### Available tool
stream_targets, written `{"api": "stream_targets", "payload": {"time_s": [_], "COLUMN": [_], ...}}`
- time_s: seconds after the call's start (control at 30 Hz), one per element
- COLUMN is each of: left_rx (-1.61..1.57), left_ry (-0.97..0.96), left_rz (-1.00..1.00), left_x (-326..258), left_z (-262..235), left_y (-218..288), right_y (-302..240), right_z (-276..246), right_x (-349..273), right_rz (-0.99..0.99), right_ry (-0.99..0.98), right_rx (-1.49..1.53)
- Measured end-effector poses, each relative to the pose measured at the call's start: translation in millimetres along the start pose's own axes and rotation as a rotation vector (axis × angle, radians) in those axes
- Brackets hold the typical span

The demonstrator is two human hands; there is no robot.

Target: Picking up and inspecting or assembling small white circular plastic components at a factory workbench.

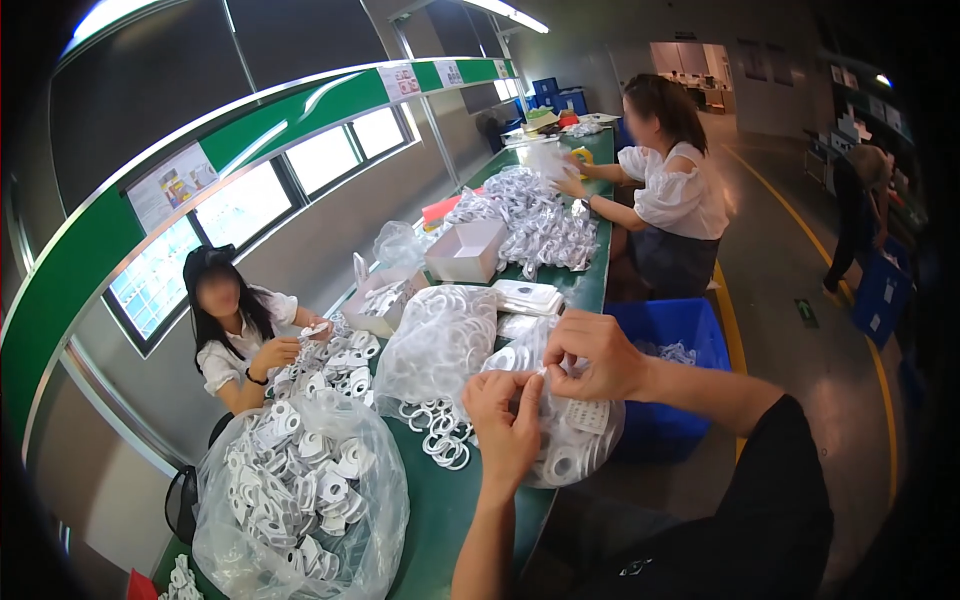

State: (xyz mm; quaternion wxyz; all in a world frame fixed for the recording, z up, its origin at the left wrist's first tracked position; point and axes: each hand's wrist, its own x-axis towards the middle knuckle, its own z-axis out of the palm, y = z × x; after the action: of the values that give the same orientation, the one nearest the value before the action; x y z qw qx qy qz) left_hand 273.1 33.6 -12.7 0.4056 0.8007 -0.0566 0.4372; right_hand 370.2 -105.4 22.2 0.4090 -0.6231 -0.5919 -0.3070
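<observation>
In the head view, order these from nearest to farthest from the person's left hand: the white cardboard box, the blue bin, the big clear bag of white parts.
From the left hand:
1. Big clear bag of white parts, to its left on the table.
2. Blue bin, to the right, beside the table.
3. White cardboard box, farther up the table.

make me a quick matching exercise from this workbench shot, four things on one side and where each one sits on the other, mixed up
Things:
1. clear bag of white parts
2. white open box
3. blue bin
4. sheet of small labels

Places:
A. on the floor beside the green table, right of the hands
B. just under the right hand, close to the left hand
C. near end of the table, lower left
D. middle of the table, farther along

Pairs: 1-C, 2-D, 3-A, 4-B
</observation>
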Motion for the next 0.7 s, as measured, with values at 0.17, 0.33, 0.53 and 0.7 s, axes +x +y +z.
{"api": "stream_targets", "payload": {"time_s": [0.17,0.33,0.53,0.7], "left_rx": [0.03,-0.022,-0.076,-0.111], "left_ry": [0.012,0.022,0.001,-0.012], "left_rz": [0.013,-0.034,-0.078,-0.098], "left_x": [-2.2,-0.6,0.8,1.1], "left_z": [1.1,1.0,-2.7,-3.8], "left_y": [1.4,2.1,2.3,3.0], "right_y": [-6.6,7.9,-12.4,-14.4], "right_z": [13.8,-6.5,-16.4,-16.1], "right_x": [-13.6,-9.0,-6.6,-12.5], "right_rz": [0.494,0.748,0.221,0.639], "right_ry": [0.118,0.1,-0.254,-0.172], "right_rx": [0.349,0.735,-0.015,0.488]}}
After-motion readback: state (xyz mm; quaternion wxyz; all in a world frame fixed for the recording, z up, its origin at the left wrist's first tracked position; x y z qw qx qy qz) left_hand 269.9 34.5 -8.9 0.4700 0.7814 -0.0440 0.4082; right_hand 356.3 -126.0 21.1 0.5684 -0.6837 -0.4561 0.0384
